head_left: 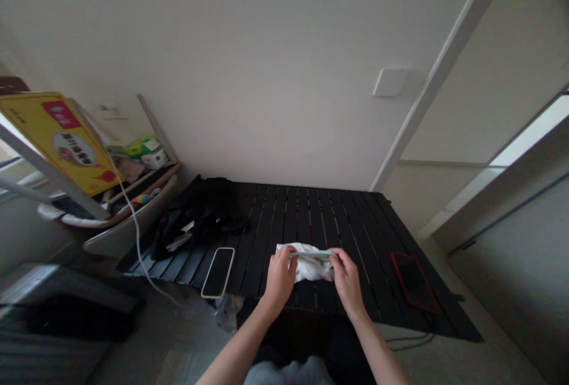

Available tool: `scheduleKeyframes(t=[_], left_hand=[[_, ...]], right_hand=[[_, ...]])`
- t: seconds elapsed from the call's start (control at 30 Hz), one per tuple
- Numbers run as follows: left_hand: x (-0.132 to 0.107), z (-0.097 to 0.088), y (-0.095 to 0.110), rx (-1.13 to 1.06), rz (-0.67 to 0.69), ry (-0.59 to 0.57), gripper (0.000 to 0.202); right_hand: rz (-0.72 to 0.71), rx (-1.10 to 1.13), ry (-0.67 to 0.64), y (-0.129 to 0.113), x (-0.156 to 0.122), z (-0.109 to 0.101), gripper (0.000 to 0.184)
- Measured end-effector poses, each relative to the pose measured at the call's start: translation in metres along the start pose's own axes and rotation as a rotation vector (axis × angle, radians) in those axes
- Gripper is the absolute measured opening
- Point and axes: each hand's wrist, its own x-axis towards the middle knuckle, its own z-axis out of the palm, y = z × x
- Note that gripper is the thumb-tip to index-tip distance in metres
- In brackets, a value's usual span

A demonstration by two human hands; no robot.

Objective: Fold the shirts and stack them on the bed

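My left hand (280, 275) and my right hand (347, 281) hold the two ends of a thin pale green strip (311, 253) above the table. Its shape is hard to make out from this angle. A crumpled white cloth (312, 267) lies directly beneath it, touching both hands. To the left of the cloth, a smartphone (217, 272) with a white rim lies face up. To the right, a dark, red-edged phone or tablet (415, 283) lies flat.
The black slatted table (284, 213) stands against a white wall. Dark clothing (200, 219) is heaped at its far left. A white cable (137, 242) runs down past its left side. A shelf with a yellow sign (60, 142) stands at left, and the floor lies in front.
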Motion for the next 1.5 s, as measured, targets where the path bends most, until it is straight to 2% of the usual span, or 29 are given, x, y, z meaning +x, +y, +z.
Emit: scheduleKeyframes(t=[0.07,0.13,0.2,0.27,0.37,0.43,0.5,0.6,0.77,0.9,1.0,1.1,1.17,1.23,1.3,1.4,1.47,1.5], left_hand=[[0.005,-0.009,0.011,-0.160,-0.019,0.013,0.013],[0.011,-0.018,0.023,-0.340,-0.077,0.026,0.016],[0.017,-0.028,0.036,-0.477,-0.134,0.016,0.021],[0.023,-0.038,0.046,-0.520,-0.170,-0.036,0.025],[0.031,-0.053,0.055,-0.426,-0.172,-0.153,0.029],[0.035,-0.063,0.055,-0.364,-0.142,-0.227,0.024],[0.038,-0.073,0.052,-0.343,-0.105,-0.303,0.017],[0.042,-0.084,0.043,-0.298,-0.051,-0.374,0.025],[0.056,-0.091,0.017,-0.107,-0.005,-0.242,0.034],[0.067,-0.109,-0.001,0.071,-0.066,-0.226,0.023],[0.066,-0.139,0.005,0.090,-0.117,-0.317,0.018],[0.066,-0.170,0.022,-0.023,-0.117,-0.487,0.020],[0.077,-0.182,0.031,-0.088,-0.106,-0.527,0.023],[0.101,-0.182,0.031,-0.128,-0.082,-0.500,0.025],[0.135,-0.167,0.019,-0.140,-0.041,-0.443,0.026],[0.185,-0.129,-0.014,-0.037,0.046,-0.324,0.024],[0.200,-0.099,-0.039,0.094,0.086,-0.135,0.029],[0.201,-0.084,-0.049,0.175,0.085,-0.049,0.032]], right_hand=[[0.011,0.011,0.043,-0.021,0.003,-0.005,0.034],[-0.019,-0.001,0.011,-0.040,0.007,-0.010,0.034],[-0.053,-0.020,-0.128,-0.057,0.010,-0.016,0.034],[-0.076,-0.034,-0.350,-0.073,0.013,-0.024,0.033],[-0.078,-0.057,-0.653,-0.092,0.018,-0.039,0.027],[-0.070,-0.103,-0.730,-0.100,0.024,-0.050,0.023],[-0.065,-0.165,-0.712,-0.103,0.031,-0.058,0.015],[-0.045,-0.218,-0.651,-0.099,0.040,-0.065,0.009],[-0.003,-0.169,-0.597,-0.087,0.051,-0.055,0.012],[0.015,-0.099,-0.598,-0.085,0.058,-0.048,0.022],[0.000,-0.126,-0.631,-0.092,0.063,-0.059,0.027],[-0.026,-0.177,-0.677,-0.105,0.073,-0.079,0.027],[-0.062,-0.208,-0.690,-0.114,0.088,-0.088,0.026],[-0.126,-0.255,-0.653,-0.117,0.114,-0.088,0.026],[-0.194,-0.322,-0.560,-0.109,0.146,-0.079,0.027],[-0.291,-0.501,-0.357,-0.077,0.187,-0.062,0.033],[-0.385,-0.685,-0.213,-0.047,0.196,-0.053,0.042],[-0.413,-0.757,-0.162,-0.030,0.193,-0.050,0.045]])
